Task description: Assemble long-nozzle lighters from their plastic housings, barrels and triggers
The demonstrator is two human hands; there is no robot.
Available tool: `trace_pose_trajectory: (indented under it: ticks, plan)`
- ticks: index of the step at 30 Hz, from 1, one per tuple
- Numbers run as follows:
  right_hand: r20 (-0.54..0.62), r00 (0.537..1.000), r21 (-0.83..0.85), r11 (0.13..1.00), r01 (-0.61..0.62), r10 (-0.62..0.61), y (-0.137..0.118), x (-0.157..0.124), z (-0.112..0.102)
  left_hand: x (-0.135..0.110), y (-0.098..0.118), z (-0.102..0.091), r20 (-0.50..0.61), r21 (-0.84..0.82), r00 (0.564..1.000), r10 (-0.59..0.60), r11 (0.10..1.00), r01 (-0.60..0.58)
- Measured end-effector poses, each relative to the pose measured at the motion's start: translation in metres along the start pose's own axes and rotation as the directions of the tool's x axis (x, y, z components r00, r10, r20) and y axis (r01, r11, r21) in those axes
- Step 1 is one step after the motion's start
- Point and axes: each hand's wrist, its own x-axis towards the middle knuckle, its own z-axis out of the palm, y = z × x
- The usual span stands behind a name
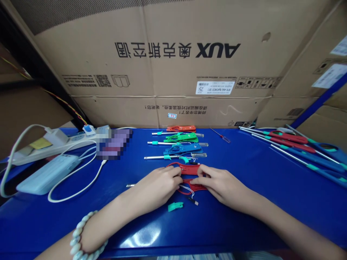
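Both hands rest on the blue table (244, 202) and meet over a red plastic handle piece (187, 169) with thin wires. My left hand (158, 186) has its fingers curled onto the left side of that red piece. My right hand (218, 184) pinches its right side. A metal rod tip (130, 185) sticks out left of my left hand. A small teal clip (175, 206) and a black wire end (193, 200) lie just in front of the hands. A pale bead bracelet (81, 234) circles my left wrist.
Behind the hands lie three tools with metal rods, with red (181, 128), green (181, 137) and blue (183, 148) handles. More long tools (298, 148) lie at the right. A power strip (54, 142), power bank (46, 173) and white cable sit left. Cardboard boxes (173, 61) stand behind.
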Motion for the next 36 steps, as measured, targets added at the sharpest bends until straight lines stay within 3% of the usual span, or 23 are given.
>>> trace_pose_trajectory:
  ticks: [17,29,36]
  plan:
    - [0.009,0.990,0.221,0.966,-0.136,0.138,0.000,0.004,-0.004,0.002,0.002,0.007,-0.035,-0.166,0.996,-0.077,0.984,0.071]
    - [-0.038,0.996,0.100,0.992,-0.079,0.084,-0.004,0.003,0.005,0.005,0.002,0.012,-0.074,-0.124,0.995,-0.064,0.991,0.054]
    - [-0.004,0.999,0.068,0.997,-0.039,0.039,-0.002,0.001,0.000,0.002,-0.001,0.001,-0.035,-0.102,0.999,-0.030,0.994,0.026]
